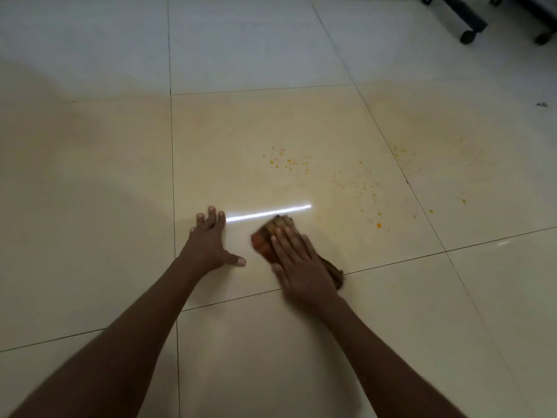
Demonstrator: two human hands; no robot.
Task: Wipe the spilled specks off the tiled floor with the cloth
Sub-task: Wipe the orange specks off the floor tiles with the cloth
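My two hands are down on the tiled floor. My left hand lies flat with fingers spread wide. My right hand presses flat on one brown-and-orange cloth, close to the tile's near edge. Orange specks, too many to count, dot the tile farther away and to the right.

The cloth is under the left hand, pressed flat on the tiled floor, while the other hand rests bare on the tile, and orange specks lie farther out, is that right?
Not quite: the head view shows the cloth under the right hand, pressed flat on the tiled floor. The left hand rests bare on the tile, and the orange specks do lie farther out.
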